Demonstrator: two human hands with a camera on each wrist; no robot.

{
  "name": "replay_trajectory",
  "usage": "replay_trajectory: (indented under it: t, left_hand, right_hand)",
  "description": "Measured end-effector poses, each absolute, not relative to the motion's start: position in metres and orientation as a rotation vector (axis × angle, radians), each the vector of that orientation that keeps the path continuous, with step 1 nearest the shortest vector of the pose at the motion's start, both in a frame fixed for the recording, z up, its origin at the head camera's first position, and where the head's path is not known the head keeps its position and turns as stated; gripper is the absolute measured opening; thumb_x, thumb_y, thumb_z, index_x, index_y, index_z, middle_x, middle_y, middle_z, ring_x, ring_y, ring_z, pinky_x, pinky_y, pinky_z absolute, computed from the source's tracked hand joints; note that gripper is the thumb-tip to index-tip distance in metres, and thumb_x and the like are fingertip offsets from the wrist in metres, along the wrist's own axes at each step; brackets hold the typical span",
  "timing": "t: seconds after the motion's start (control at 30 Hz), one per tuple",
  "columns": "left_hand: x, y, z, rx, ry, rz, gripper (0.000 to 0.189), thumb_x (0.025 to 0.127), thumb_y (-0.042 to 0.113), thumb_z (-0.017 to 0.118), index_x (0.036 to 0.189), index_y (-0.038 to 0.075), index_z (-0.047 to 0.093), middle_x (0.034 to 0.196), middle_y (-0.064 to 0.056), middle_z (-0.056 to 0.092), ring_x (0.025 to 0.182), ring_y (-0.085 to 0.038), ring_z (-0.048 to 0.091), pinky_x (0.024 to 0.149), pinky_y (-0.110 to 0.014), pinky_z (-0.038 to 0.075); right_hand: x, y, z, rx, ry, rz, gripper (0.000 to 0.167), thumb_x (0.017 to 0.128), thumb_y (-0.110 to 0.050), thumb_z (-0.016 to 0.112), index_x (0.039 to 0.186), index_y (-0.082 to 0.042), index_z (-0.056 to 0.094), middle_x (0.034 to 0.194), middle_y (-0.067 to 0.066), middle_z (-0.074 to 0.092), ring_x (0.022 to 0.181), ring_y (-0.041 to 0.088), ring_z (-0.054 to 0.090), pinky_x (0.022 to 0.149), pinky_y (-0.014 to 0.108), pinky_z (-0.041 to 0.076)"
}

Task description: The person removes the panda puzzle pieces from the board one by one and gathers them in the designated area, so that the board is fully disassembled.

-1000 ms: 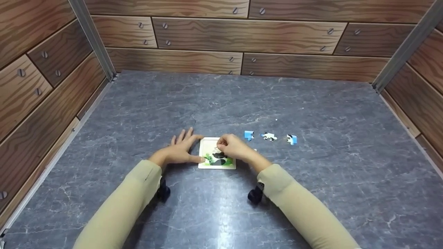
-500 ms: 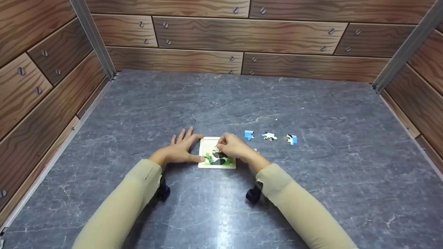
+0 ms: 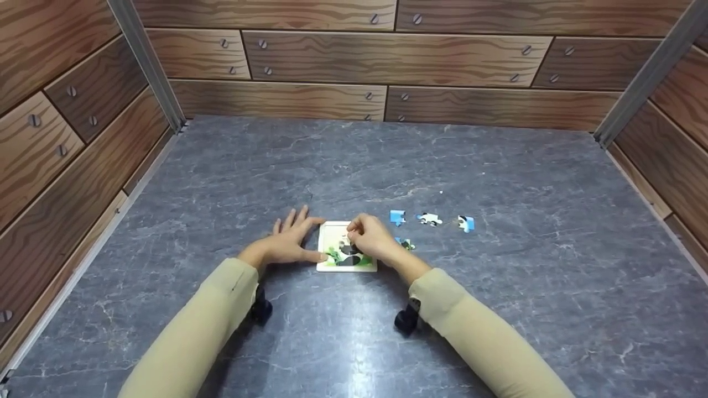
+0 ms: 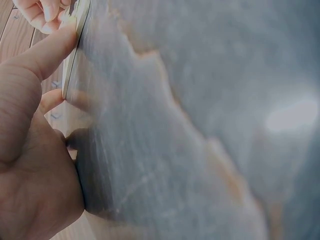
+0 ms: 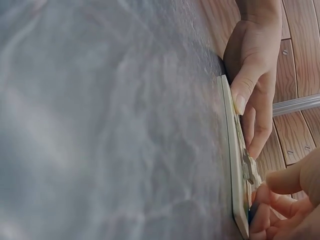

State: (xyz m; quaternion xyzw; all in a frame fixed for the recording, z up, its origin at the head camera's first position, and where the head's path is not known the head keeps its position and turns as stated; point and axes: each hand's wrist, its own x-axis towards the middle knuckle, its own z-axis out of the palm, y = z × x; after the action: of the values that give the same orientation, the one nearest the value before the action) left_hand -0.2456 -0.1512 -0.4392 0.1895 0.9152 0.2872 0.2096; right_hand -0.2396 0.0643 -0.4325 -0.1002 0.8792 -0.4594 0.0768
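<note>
A small framed jigsaw puzzle [image 3: 332, 231] with a green, black and white panda picture lies flat on the table. My left hand [image 3: 283, 243] is spread along its left side, thumb on the near-left border and index finger at the far-left corner. Over the puzzle's right part, my right hand [image 3: 371, 236] pinches a puzzle piece [image 5: 251, 170] between thumb and fingers. In the right wrist view that piece sits tilted just above the board, partly hidden by the fingertips. In the left wrist view, the thumb [image 4: 55, 50] presses the frame's edge.
Right of the board lie loose puzzle pieces: a blue one [image 3: 397, 217], a white and black one [image 3: 430, 219], a blue-edged one [image 3: 466, 223] and a green-blue one [image 3: 406, 244] close to the right wrist. Wood-patterned walls [image 3: 354, 55] enclose the grey table.
The right hand and forearm have shifted slightly, so the green-blue piece beside the wrist shows more. The left hand keeps its place on the frame.
</note>
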Motion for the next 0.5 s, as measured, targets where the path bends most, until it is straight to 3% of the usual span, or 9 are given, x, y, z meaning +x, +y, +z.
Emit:
replay_trajectory:
  t: [0.23, 0.5]
  left_hand:
    - [-0.2432, -0.1513, -0.4408, 0.529, 2.548, 0.811, 0.081, 0.077, 0.056, 0.066, 0.144, 0.031, 0.027, 0.153, -0.012, -0.016, 0.136, -0.030, -0.022, 0.104, -0.052, -0.018]
    - [-0.2438, -0.1503, -0.4376, 0.548, 2.567, 0.789, 0.081, 0.077, 0.055, 0.067, 0.144, 0.030, 0.028, 0.152, -0.014, -0.016, 0.136, -0.033, -0.021, 0.104, -0.052, -0.018]
  right_hand:
    - [-0.2397, 0.0671, -0.4360, -0.356, 2.612, -1.429, 0.017, 0.075, 0.009, 0.053, 0.090, 0.003, 0.059, 0.077, 0.007, 0.053, 0.070, 0.013, 0.046, 0.060, 0.021, 0.038]
    - [-0.2410, 0.0740, -0.4349, -0.452, 2.574, -1.466, 0.016, 0.075, 0.008, 0.055, 0.088, 0.000, 0.058, 0.069, 0.001, 0.051, 0.062, 0.011, 0.047, 0.053, 0.021, 0.038]
